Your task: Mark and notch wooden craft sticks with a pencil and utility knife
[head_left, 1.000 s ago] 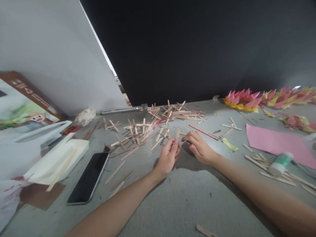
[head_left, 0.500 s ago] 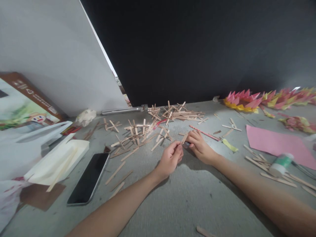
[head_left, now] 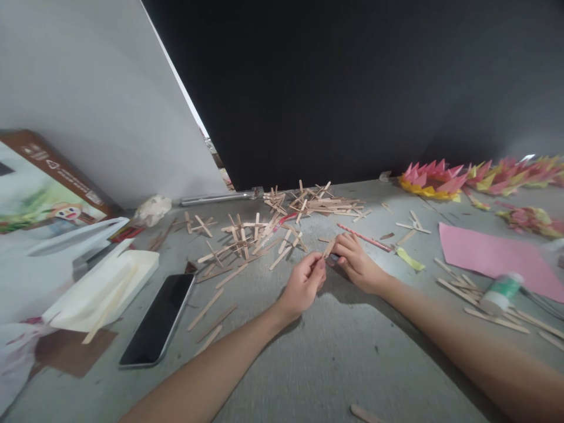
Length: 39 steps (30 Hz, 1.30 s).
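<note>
My left hand [head_left: 304, 284] is closed in a pinch on a wooden craft stick [head_left: 328, 249], whose end shows between the two hands. My right hand [head_left: 359, 265] is closed close beside it, fingers curled around a small dark grey object [head_left: 334, 258] that touches or nearly touches the stick; its kind is hard to make out. Just beyond the hands lie a red-striped pencil or straw [head_left: 365, 237] and a heap of craft sticks [head_left: 330, 205], many crossed over each other.
To the left are a phone [head_left: 157, 320], a white tray [head_left: 141, 267] with a stick in it, and a plastic bag [head_left: 35, 276]. On the right lie pink paper [head_left: 493, 252], a white-and-green bottle [head_left: 501, 294] and folded paper pieces [head_left: 434, 179]. A dark panel [head_left: 352, 88] stands behind.
Almost nothing differs; both hands keep the same place and grip, with only a very slight shift of the left fingers.
</note>
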{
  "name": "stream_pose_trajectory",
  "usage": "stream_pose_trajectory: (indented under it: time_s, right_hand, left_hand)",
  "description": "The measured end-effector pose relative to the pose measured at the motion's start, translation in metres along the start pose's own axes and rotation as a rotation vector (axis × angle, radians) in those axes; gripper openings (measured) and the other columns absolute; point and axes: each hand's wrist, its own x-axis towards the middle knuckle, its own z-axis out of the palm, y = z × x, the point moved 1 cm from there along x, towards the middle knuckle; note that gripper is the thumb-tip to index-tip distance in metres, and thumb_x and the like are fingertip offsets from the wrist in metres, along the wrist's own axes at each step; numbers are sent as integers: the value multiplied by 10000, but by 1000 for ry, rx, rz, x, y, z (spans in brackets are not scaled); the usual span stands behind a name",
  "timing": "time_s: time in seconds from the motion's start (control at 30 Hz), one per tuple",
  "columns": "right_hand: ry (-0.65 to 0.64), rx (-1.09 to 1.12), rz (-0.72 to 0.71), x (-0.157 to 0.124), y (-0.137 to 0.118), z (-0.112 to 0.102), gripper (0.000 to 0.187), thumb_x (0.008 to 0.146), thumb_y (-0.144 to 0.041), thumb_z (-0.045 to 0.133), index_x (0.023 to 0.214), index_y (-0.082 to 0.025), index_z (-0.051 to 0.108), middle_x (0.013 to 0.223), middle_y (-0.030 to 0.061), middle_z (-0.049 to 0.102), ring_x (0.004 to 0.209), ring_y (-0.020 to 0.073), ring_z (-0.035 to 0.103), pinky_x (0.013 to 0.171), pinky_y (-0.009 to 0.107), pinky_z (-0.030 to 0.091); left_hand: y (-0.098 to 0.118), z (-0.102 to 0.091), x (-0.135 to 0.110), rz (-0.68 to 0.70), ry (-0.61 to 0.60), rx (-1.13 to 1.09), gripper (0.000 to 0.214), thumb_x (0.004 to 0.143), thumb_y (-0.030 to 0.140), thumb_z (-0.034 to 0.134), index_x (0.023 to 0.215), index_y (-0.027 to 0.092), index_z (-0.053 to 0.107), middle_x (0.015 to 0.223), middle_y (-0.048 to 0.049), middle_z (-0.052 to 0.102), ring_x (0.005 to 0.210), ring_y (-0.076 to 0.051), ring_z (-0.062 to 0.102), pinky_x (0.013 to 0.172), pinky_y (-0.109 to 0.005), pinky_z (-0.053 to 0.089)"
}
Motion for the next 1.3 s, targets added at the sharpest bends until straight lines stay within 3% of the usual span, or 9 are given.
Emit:
stream_pose_trajectory:
  time_s: [0.5,1.3]
  right_hand:
    - [-22,26,-11,-1,2,0,627,1054,-644,104,954,-231,565,975,79,566,955,261,499,919,446,370]
    - [3,39,-20,4,1,0,616,1050,-641,87,964,-234,541,964,69,550,941,257,473,906,449,375]
  left_hand:
    - [4,-2,3,-82,41,156,484,974,637,559,937,157,615,615,71,409,498,-69,310,483,-208,241]
    - [2,-3,5,-55,43,120,444,986,617,555,907,180,565,614,64,438,517,-77,330,502,-202,256]
